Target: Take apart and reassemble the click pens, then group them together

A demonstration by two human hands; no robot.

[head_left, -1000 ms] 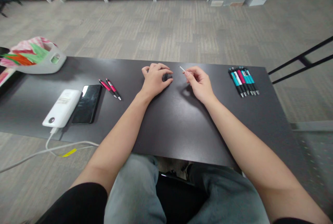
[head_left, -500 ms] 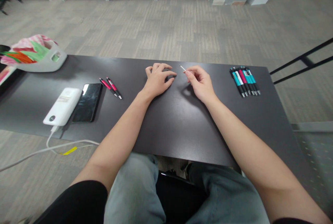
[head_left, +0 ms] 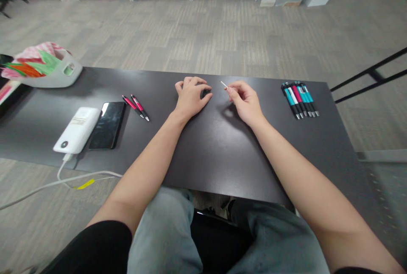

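Observation:
My left hand (head_left: 190,98) rests on the dark table (head_left: 206,146) near its far edge, fingers curled over a small dark piece (head_left: 206,93) that shows between thumb and forefinger. A little to the right, my right hand (head_left: 244,101) pinches a thin white stick (head_left: 223,84), probably a pen refill, which points up and left. The two hands are a short gap apart. Two red-and-black pens (head_left: 136,107) lie to the left of my left hand. Several teal and pink pens (head_left: 299,98) lie in a row to the right.
A black phone (head_left: 107,124) and a white power bank (head_left: 76,129) with a white cable (head_left: 57,181) lie at the table's left. A grey basket (head_left: 47,71) with coloured cloth stands at the far left corner. A black metal frame (head_left: 369,72) stands to the right.
My left fingers have shifted slightly over the small dark piece, hiding it half a second ago and showing it again now. My right hand has stayed in place.

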